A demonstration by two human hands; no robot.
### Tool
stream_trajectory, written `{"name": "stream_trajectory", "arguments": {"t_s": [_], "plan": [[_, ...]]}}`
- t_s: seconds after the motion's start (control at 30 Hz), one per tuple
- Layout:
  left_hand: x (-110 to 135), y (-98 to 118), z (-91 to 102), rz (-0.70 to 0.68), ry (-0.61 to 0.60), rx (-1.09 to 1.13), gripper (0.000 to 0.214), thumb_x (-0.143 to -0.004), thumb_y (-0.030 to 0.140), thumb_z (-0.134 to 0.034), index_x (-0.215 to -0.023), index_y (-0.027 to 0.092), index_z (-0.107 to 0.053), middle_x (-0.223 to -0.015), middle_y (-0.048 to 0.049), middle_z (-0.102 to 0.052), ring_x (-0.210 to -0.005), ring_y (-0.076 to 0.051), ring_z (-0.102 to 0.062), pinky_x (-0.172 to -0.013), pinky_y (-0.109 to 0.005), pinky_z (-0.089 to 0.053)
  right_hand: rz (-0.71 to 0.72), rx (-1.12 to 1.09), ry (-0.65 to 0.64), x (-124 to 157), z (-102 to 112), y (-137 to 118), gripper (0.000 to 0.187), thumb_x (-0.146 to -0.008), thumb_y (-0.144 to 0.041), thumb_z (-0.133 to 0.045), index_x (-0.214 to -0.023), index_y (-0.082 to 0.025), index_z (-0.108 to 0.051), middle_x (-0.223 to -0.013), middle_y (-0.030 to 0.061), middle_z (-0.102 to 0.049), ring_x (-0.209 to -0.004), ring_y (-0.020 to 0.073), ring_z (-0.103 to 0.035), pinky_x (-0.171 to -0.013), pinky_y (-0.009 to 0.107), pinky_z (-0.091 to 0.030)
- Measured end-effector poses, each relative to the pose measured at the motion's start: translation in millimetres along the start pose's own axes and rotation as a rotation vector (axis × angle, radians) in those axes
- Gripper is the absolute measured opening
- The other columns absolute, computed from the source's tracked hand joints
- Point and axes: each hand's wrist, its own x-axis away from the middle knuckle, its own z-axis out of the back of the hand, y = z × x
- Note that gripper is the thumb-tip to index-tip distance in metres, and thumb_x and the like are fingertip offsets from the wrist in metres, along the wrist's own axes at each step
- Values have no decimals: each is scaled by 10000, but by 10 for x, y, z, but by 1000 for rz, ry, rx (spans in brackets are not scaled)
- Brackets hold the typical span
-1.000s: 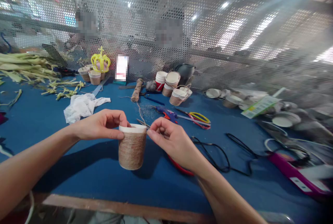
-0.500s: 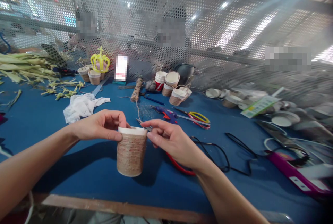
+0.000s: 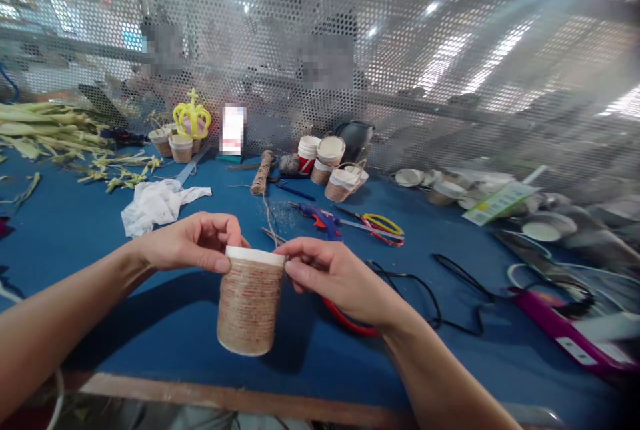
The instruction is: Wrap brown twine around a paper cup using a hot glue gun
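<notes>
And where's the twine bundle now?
In the head view, the twine bundle lies left of centre on the blue table, beyond the wrapped cup, beside a grey ball.

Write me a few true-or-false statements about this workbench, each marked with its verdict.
1. The left hand holds a brown twine-wrapped paper cup by its white rim. True.
2. A blue glue gun with an orange trigger is in the right hand. False: the glue gun lies on the blue tabletop.
3. A thin brown twine strand runs from an elongated twine bundle toward the cup. True.
4. The crumpled white cloth-like sheet lies right of the cup. False: in this view the sheet lies to its left.
</notes>
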Motion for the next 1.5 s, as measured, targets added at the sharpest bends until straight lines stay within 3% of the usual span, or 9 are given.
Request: {"name": "stream_trajectory", "arguments": {"t_s": [0.53, 0.7, 0.9, 1.03, 1.13, 1.5], "plan": [[-20, -42, 3, -22, -44, 50, 252, -650, 214, -760, -756, 124, -550, -868, -46, -667, -801, -146, -607, -703, -239, -446, 14, 25, -74, 8, -2, 11, 105, -845, -244, -484, -862, -157, -539, -660, -22, -534, -588, 79, -485, -563, 212, -400], [-18, -24, -11, 8, -26, -37, 296, -631, 263, -768, -779, 130, -548, -930, -76, -654, -888, -198, -599, -763, -304, -455, 9, 104, -112, 10, 20, 17, 91, -855, -221, -470, -855, -159, -536, -712, -17, -521, -621, 81, -484, -580, 207, -408], [-31, -13, -63, 7, -2, -302, 280, -715, 355, -674, -794, 128, -531, -996, -105, -628, -949, -227, -575, -823, -351, -446, 78, 393, -83, -1, 27, 18, 146, -868, -215, -441, -899, -164, -574, -767, 4, -573, -664, 109, -489, -616, 234, -409], [-63, -33, -133, -173, 86, -638, 149, -745, 215, -608, -768, 147, -477, -1011, -89, -587, -1044, -227, -509, -920, -378, -389, 101, 522, -29, -16, 16, 12, 166, -870, -175, -406, -906, -161, -568, -805, 29, -618, -703, 134, -534, -656, 259, -415], [-86, -98, -142, -264, 198, -859, 190, -698, 148, -627, -804, 160, -469, -1125, -108, -528, -1156, -243, -426, -982, -407, -334, 121, 580, 21, -34, 3, 21, 154, -861, -152, -409, -882, -168, -560, -823, 37, -631, -721, 144, -557, -684, 270, -420], [-158, -171, -209, -375, 309, -1078, 137, -707, 205, -636, -741, 165, -509, -1041, -108, -552, -1143, -261, -417, -972, -429, -341, 118, 638, 51, -94, -59, 6, 150, -860, -150, -420, -870, -162, -569, -826, 47, -645, -703, 145, -564, -669, 268, -423]]}}
